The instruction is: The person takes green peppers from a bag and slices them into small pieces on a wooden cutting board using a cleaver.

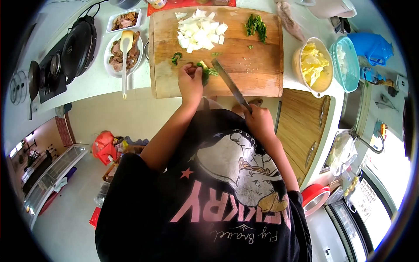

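My left hand point(191, 83) is closed on a green vegetable point(207, 73) at the front edge of the wooden cutting board point(262, 70). In my right hand point(258, 119) is the handle of a knife point(232, 84); its blade slants up and left over the board, with the tip close to the vegetable's right side. White chopped pieces point(200, 30) lie heaped at the back of the board. Chopped greens point(256, 27) sit at the back right, and a small green piece point(176, 58) rests left of the vegetable.
Left of the board are a white plate of meat point(107, 56) with a spatula point(125, 56) across it, a smaller meat dish point(139, 20) and a black pan point(79, 50). To the right stand a bowl of yellow leaves point(297, 65) and a turquoise basket point(353, 72).
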`<state>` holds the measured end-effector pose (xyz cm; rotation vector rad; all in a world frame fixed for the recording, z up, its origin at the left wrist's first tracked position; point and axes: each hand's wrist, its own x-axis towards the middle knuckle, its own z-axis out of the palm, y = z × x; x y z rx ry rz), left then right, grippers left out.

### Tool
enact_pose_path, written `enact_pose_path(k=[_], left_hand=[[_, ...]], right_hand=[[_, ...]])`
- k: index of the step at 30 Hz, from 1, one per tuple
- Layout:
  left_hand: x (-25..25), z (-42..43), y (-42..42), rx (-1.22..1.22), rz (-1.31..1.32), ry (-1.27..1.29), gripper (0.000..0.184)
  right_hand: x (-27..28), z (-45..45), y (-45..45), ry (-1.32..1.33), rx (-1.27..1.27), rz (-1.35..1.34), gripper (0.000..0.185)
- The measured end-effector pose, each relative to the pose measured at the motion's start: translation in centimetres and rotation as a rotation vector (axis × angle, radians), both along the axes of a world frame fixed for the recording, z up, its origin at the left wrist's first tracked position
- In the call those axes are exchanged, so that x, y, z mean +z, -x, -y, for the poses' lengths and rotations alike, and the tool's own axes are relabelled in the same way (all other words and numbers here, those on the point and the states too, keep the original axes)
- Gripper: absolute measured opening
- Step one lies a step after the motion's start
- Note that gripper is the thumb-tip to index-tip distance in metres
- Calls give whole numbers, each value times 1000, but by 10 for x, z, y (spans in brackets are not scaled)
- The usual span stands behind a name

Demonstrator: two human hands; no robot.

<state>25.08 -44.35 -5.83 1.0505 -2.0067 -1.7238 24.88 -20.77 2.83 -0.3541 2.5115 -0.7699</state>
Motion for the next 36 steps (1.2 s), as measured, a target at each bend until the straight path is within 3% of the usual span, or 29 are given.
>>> enact_pose_path(k=[2,3,6,13,16,20,25,27,28,36], left_hand=[[11,-7,0,-47,12,-33,40],[2,-6,-3,-103,-19,38,49],[1,-6,-12,-222,52,407,52],[13,7,-12,-251,119,345,34],[18,17,-14,-164,37,212,34],[36,28,-16,-217,-203,-280,35],[69,34,-15,-331,-291,-435,37],[83,28,-13,-357,-223,-311,38],[89,25,-12,-371,-190,-250,39],[104,25,-1,-466,-393,-537,38]], right_hand=[[-3,1,-2,4,15,-10,29],[-3,1,-2,-13,17,16,30],[-3,-1,-5,-44,19,60,31],[-7,0,-1,-75,33,84,32],[-7,1,-1,-97,20,59,32],[3,5,1,-86,-48,113,30],[26,5,3,185,-184,12,27],[29,3,2,318,-236,-19,24],[32,3,3,319,-242,-21,23],[59,-13,5,394,-284,0,21]])
